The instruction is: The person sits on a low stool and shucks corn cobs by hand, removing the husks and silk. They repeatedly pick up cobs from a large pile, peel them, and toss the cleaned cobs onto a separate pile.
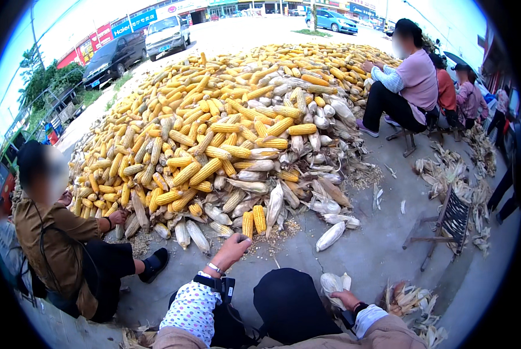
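Note:
My left hand (230, 252) reaches to the near edge of a large heap of yellow corn cobs (208, 134). Its curled fingers meet the lower end of an upright bare corn cob (247, 224). A second bare cob (260, 220) stands right beside that one, apart from the fingers. Close to my right knee, my right hand (345, 300) is closed on a pale corn ear in its husk (332, 286). Several husked ears lie along the heap's front, one white ear (331, 236) out on the concrete.
At left sits a person in a brown top (62, 232), a hand at the heap. Another in a pink vest (418, 78) sits at right, others behind. A low folding stool (450, 218) and loose husks (411, 302) lie on my right. Parked vehicles (167, 36) stand beyond.

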Available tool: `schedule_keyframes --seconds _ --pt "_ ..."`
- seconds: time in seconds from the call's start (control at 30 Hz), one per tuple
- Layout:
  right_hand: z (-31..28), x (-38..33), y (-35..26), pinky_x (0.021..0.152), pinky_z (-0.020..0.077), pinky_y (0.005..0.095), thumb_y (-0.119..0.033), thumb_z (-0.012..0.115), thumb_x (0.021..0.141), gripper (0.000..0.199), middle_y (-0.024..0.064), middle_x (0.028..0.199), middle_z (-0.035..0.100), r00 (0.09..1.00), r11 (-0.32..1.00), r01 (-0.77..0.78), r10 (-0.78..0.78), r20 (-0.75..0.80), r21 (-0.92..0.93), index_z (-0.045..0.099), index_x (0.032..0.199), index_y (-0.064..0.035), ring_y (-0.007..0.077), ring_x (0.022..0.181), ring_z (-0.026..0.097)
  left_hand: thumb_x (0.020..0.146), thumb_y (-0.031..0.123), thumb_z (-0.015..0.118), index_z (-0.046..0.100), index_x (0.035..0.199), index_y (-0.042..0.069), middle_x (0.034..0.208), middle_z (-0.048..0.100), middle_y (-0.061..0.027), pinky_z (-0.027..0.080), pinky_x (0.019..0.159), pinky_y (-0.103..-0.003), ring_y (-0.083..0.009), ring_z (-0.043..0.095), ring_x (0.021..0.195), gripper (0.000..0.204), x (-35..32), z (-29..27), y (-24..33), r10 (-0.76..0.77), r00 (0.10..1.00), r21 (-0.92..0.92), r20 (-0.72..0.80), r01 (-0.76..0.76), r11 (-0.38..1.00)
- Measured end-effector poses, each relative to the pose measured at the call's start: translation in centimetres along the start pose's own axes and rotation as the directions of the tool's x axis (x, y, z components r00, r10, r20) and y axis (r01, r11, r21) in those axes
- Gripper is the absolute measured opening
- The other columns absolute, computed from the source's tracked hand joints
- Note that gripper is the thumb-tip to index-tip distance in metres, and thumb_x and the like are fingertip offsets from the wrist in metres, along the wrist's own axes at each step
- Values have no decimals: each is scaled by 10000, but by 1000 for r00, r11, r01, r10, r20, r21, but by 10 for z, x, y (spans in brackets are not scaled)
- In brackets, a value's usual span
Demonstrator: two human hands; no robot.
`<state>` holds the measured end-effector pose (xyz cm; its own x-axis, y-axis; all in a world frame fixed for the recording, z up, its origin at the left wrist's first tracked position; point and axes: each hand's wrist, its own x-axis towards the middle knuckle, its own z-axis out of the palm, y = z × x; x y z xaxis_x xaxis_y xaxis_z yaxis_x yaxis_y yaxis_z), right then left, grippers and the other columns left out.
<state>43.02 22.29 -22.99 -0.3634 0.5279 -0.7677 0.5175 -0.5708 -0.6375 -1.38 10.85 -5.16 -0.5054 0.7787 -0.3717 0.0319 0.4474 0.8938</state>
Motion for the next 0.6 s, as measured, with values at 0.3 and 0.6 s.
schedule_keyframes --seconds 0.3,0.6 --pt "-139 -82 225 745 496 309 -203 588 837 322 45 955 657 940 921 -278 319 -121 272 594 1097 -13 187 785 624 865 308 571 576 1022 -27 834 606 -60 454 604 -263 -113 544 690 370 4 9 -8 95 994 217 55 -105 970" --pt "-104 -52 164 733 501 313 -212 583 843 313 47 947 656 942 943 -333 333 -50 15 597 1087 -16 177 777 621 861 289 578 588 992 -12 819 601 -41 460 638 -266 -117 540 701 328 -17 1 10 82 992 176 91 -97 980"
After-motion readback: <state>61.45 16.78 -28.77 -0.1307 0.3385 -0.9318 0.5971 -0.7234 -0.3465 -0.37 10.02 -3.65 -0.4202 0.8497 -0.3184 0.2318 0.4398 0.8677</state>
